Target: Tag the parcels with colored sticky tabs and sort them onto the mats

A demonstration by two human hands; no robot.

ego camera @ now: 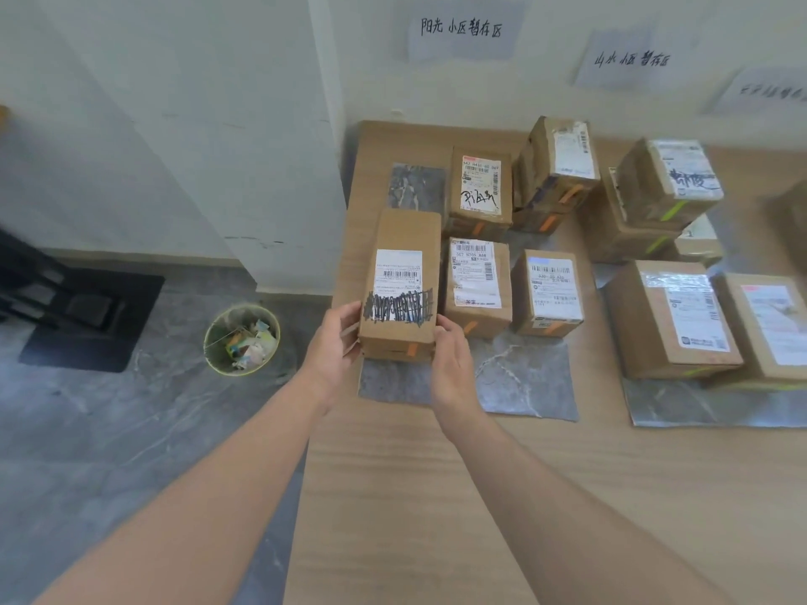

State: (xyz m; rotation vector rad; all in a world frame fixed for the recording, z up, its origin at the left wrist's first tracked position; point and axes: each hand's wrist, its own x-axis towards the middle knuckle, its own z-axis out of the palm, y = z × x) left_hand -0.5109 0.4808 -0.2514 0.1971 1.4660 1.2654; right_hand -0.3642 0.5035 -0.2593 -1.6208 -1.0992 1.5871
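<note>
The grip is clamped on both sides. My left hand (334, 342) holds the near left edge of a long cardboard parcel (404, 238), with the thumb on top and the fingers curled around the side. My right hand (452, 364) pinches the near right corner of the same parcel. The parcel is in the middle of the frame, over the near left part of a grey mat (524, 386). I cannot tell if it rests on the mat or is a little above it. It has a white label with black scribble across it, and an orange tab (412, 349) is on its near face.

Just to the right in the frame, on the same mat, stand other parcels (478, 281), also with orange tabs. At the right edge of the frame a second mat (698, 408) carries bigger boxes (668, 316) with green tabs. Both mats lie on a wooden surface (415, 495). Above, at the upper right, paper signs (460, 28) with handwriting are on the wall. At the left of the frame a small waste bin (241, 340) with scraps stands on the grey floor (109, 430).
</note>
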